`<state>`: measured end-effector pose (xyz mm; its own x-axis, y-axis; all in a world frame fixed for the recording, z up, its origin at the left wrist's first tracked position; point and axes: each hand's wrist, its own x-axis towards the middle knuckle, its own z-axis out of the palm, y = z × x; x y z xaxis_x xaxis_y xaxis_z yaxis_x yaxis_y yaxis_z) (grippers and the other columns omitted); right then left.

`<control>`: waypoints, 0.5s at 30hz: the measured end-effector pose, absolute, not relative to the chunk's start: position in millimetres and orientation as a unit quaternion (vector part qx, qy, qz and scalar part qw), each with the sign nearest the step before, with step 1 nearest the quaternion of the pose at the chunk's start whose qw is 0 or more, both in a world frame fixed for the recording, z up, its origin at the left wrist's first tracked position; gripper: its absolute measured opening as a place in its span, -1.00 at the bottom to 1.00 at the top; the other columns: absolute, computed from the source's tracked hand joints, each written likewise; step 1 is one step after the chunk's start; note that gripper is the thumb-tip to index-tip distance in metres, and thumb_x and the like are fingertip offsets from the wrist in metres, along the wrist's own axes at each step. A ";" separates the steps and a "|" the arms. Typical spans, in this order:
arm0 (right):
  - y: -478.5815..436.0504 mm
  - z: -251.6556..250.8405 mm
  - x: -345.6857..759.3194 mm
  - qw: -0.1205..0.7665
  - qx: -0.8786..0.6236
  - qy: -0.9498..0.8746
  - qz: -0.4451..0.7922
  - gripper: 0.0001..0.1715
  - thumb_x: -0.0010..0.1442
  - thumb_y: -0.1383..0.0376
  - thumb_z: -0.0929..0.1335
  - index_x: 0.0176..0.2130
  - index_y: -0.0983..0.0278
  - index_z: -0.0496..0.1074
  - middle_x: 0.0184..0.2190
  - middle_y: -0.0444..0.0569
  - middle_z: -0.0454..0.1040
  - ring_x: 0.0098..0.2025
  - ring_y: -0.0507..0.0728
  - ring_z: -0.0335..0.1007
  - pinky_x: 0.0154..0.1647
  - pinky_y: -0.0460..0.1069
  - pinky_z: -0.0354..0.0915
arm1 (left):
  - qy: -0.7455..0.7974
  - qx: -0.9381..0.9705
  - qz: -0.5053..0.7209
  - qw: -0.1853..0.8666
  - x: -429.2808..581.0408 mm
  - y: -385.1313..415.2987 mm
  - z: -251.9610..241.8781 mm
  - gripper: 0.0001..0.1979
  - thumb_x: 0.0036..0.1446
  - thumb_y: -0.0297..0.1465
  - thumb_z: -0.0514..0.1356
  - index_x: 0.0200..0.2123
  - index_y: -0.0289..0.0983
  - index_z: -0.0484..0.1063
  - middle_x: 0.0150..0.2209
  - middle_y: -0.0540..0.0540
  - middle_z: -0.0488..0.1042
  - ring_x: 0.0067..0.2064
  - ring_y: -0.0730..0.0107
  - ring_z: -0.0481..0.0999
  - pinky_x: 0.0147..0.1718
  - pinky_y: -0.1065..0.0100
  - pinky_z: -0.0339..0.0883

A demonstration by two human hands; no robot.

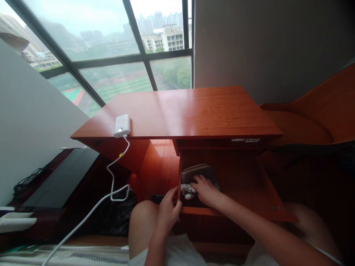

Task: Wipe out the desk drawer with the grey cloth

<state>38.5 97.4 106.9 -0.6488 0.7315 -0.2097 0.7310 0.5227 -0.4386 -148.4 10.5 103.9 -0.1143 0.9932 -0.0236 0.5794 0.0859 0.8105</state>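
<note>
A wooden drawer is pulled out from under the desk, above my lap. My left hand is closed around the drawer's left front corner, with the thumb near its rim. My right hand reaches inside, its fingers apart and resting at a dark grey pouch with a pale zip line. Beside those fingertips, against the drawer's left wall, lies a bundled grey-and-white cable with a white plug end. The undersides of my right fingers are hidden.
On the reddish desk, a white power bank sits by the front edge; its white cable hangs down to the lower left. An orange chair stands right. A dark flat panel lies left, below the window.
</note>
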 end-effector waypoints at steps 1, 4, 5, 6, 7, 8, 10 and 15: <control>104.6 102.7 40.1 0.005 -0.420 -0.873 0.249 -0.40 0.01 0.45 0.15 0.03 0.18 0.35 0.15 0.12 0.25 0.19 0.33 0.06 0.06 0.28 0.20 | 0.669 0.588 0.331 0.313 -148.2 11.5 104.1 -0.53 -0.01 -0.53 0.07 0.02 -0.26 0.40 -0.02 -0.14 0.50 -0.04 0.23 0.48 -0.06 0.24 0.35; 130.5 91.0 40.8 0.016 -0.415 -0.877 0.241 -0.33 0.02 0.45 0.17 0.13 0.15 0.26 0.26 0.06 0.15 0.30 0.30 -0.09 0.20 0.31 0.02 | 0.672 0.585 0.327 0.315 -147.8 14.8 104.2 -0.51 -0.02 -0.54 0.07 0.04 -0.26 0.39 0.00 -0.14 0.48 -0.02 0.22 0.47 -0.04 0.25 0.33; 140.1 87.8 39.8 0.019 -0.415 -0.878 0.237 -0.31 0.02 0.45 0.17 0.15 0.14 0.23 0.28 0.03 0.13 0.31 0.28 -0.12 0.23 0.31 -0.04 | 0.674 0.583 0.327 0.315 -147.9 15.6 104.0 -0.51 -0.02 -0.54 0.06 0.04 -0.26 0.39 0.00 -0.14 0.48 -0.02 0.22 0.47 -0.04 0.25 0.33; 150.1 85.0 38.2 0.021 -0.418 -0.878 0.233 -0.30 0.03 0.44 0.18 0.17 0.14 0.21 0.30 0.01 0.11 0.33 0.27 -0.15 0.25 0.32 -0.09 | 0.674 0.583 0.326 0.315 -148.0 16.3 103.8 -0.51 -0.01 -0.54 0.06 0.04 -0.26 0.39 0.00 -0.14 0.49 -0.03 0.23 0.47 -0.04 0.25 0.33; 160.4 82.4 36.3 0.024 -0.423 -0.876 0.229 -0.30 0.04 0.42 0.19 0.18 0.13 0.19 0.31 0.00 0.10 0.33 0.26 -0.16 0.27 0.32 -0.13 | 0.675 0.583 0.326 0.314 -148.1 16.7 103.6 -0.51 0.00 -0.53 0.06 0.04 -0.26 0.39 0.00 -0.13 0.49 -0.03 0.23 0.47 -0.04 0.25 0.33; 171.0 80.1 34.2 0.030 -0.432 -0.873 0.226 -0.30 0.05 0.40 0.20 0.19 0.14 0.18 0.31 0.00 0.09 0.34 0.26 -0.16 0.28 0.32 -0.16 | 0.675 0.583 0.326 0.314 -148.3 17.0 103.4 -0.52 0.01 -0.53 0.05 0.05 -0.26 0.39 0.00 -0.13 0.49 -0.02 0.23 0.47 -0.03 0.24 0.32; 192.9 75.7 30.2 0.050 -0.449 -0.865 0.219 -0.31 0.06 0.36 0.22 0.20 0.14 0.18 0.32 0.00 0.09 0.34 0.28 -0.14 0.29 0.31 -0.18 | 0.676 0.581 0.326 0.314 -148.5 17.1 102.8 -0.52 0.02 -0.53 0.05 0.05 -0.26 0.39 0.01 -0.14 0.48 0.00 0.22 0.46 -0.02 0.24 0.32; 243.7 65.6 31.0 0.097 -0.497 -0.835 0.216 -0.40 0.16 0.28 0.20 0.20 0.14 0.17 0.26 0.00 0.22 0.27 0.28 0.05 0.25 0.25 -0.01 | 0.684 0.569 0.324 0.320 -148.3 16.4 100.7 -0.51 -0.01 -0.52 0.06 0.05 -0.25 0.40 0.03 -0.14 0.47 0.04 0.17 0.43 0.03 0.18 0.30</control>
